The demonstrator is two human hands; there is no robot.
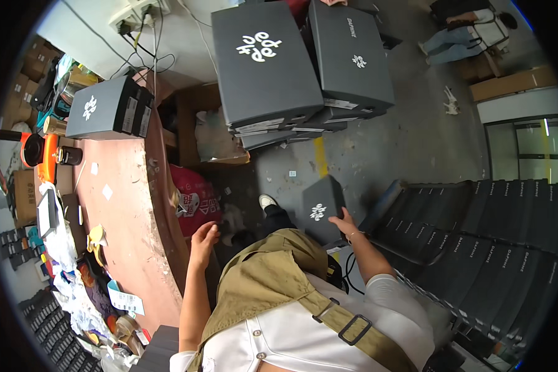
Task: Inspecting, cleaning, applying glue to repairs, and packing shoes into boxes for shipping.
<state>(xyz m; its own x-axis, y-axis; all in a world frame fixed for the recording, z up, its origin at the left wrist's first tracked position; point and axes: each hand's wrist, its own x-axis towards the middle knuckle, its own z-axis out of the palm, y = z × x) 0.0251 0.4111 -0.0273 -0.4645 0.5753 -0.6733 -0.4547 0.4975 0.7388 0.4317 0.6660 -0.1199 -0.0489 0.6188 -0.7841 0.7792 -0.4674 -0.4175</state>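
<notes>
Left to right, from my remote post, I noted an orange device (48, 160) with a small black jar (70, 155) just beside it. Two dark boxes (102, 115) sat at the far end of a worn pinkish workbench (127, 217). Beyond the bench lay an open carton (189, 127) and, nearer, a red bag (195, 201). The left hand (203, 240) hung by the bench, fingers loosely curled; I saw nothing in it. A tall stack of dark boxes (266, 68) blocked the way ahead. The right hand (347, 226) grasped a dark box (319, 201) by its right edge, in front of the body and to the right. Rows of dark boxes (490, 226) closed off the right side; another person (477, 38) was well apart, upper right.

Edges and room: the bench's right edge ran close along the left forearm. Grey floor (409, 133) opened between the tall stack and the right-hand rows, crossed by a yellow stripe (320, 155). I judged clearance tight near the right forearm.
</notes>
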